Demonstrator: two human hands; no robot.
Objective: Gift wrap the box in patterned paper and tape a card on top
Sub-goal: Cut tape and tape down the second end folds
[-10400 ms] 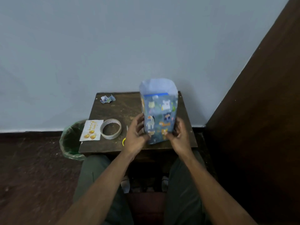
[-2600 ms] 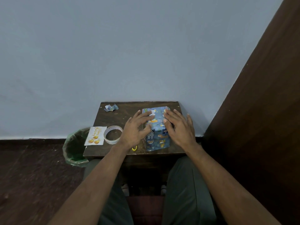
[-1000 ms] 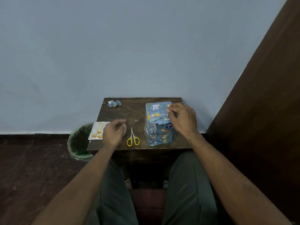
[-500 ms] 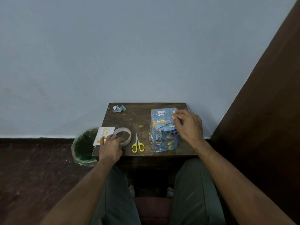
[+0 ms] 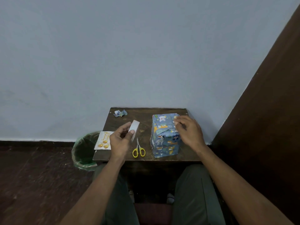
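Lifted off the table (image 5: 162,159) now, the tape roll (image 5: 135,128) sits pinched in my left hand (image 5: 121,140), while my right hand (image 5: 188,132) presses its fingertips on the folded flaps of the wrapped box (image 5: 164,138), so they stay closed for taping, I think.

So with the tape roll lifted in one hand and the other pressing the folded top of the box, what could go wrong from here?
1. The right hand alone pins the folded flaps on the blue animal-patterned wrapped box; easing off may let them spring open.
2. The left hand holds the clear tape roll alone, so pulling a strip one-handed looks awkward.
3. The white card with gold balloons overhangs the dark wooden table edge above the green-lined bin; a nudge could drop it in.
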